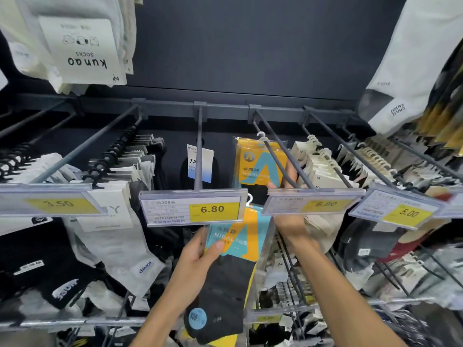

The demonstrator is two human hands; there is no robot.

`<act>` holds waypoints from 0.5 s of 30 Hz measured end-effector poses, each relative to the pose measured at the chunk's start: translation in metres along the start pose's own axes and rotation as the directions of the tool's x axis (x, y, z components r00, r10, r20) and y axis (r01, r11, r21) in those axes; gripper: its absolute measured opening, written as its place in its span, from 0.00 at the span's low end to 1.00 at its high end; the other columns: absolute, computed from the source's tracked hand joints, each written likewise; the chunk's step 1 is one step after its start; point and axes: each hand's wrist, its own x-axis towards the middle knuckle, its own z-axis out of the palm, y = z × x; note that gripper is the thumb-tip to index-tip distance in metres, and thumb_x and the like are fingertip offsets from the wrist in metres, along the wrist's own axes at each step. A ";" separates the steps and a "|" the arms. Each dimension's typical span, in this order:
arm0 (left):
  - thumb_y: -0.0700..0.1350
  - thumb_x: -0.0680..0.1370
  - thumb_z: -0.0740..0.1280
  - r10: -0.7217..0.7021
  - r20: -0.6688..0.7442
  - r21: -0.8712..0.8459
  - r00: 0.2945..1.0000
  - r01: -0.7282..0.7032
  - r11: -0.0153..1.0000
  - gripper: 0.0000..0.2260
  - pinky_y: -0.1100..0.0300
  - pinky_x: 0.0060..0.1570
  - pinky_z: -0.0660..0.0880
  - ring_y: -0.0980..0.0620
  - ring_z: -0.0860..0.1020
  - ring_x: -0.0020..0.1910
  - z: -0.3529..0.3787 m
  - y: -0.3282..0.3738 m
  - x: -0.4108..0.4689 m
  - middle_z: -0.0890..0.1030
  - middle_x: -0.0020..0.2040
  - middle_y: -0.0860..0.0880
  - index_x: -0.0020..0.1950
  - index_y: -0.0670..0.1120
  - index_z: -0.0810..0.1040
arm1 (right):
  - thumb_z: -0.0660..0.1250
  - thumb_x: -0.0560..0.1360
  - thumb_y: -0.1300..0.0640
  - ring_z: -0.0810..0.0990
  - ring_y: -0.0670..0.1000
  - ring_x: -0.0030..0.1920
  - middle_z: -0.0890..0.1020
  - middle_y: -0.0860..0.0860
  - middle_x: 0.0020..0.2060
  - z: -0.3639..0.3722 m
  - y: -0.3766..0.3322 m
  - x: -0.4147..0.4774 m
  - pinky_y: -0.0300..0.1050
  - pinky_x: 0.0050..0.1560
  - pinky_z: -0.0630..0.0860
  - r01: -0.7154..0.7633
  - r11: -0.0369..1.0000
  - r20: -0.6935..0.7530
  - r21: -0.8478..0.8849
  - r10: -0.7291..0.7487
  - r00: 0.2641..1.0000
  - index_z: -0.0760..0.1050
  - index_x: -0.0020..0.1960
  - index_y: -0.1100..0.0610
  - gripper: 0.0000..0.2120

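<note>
**Second sock pack waiting below the peg**

A sock pack (233, 246) with a yellow and teal card is gripped by the left hand (198, 256), thumb on the card front, low and near, just under the middle price tag (194, 209). A matching hung pack (258, 164) on the peg (278, 156) farther back is pinched at its right edge by the right hand (288, 222), which is partly hidden behind the right price tag (313, 202).

The held pack's white hanger hook sits right behind the middle tag and could be snagged on it when lifted. The hung pack could be dragged off the peg tip if it is pulled forward.

"NIGAL" is partly legible on both cards. Both tags read 6.80, and others read 3.50 (50, 202) and 5.00 (400, 211). "kunao socks" is printed, upside down, on a white card (82, 46) at far left.
</note>
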 end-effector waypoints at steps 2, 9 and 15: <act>0.58 0.77 0.64 0.025 -0.006 0.008 1.000 -0.025 1.000 0.14 0.71 0.58 0.71 0.59 0.77 0.64 0.002 0.001 0.002 0.81 0.62 0.58 0.62 0.65 0.77 | 0.62 0.80 0.70 0.77 0.47 0.61 0.73 0.60 0.64 -0.002 -0.006 -0.003 0.40 0.68 0.68 0.015 0.999 0.045 -0.042 -0.013 0.999 0.72 0.62 0.69 0.11; 0.47 0.81 0.62 0.063 0.034 -0.043 0.997 -0.062 0.997 0.16 0.73 0.55 0.72 0.62 0.78 0.62 0.009 0.001 0.002 0.81 0.62 0.61 0.62 0.67 0.78 | 0.52 0.82 0.45 0.74 0.42 0.62 0.78 0.41 0.57 0.004 -0.004 -0.086 0.37 0.64 0.67 0.188 0.966 -0.104 0.178 -0.171 0.980 0.73 0.58 0.46 0.13; 0.46 0.80 0.63 0.143 0.019 -0.050 0.990 -0.142 0.989 0.09 0.72 0.52 0.72 0.64 0.80 0.56 0.025 0.009 0.007 0.83 0.54 0.63 0.60 0.51 0.75 | 0.62 0.80 0.56 0.82 0.38 0.44 0.85 0.40 0.42 -0.005 0.000 -0.089 0.33 0.45 0.76 0.131 0.861 -0.025 0.492 -0.137 0.990 0.72 0.58 0.47 0.09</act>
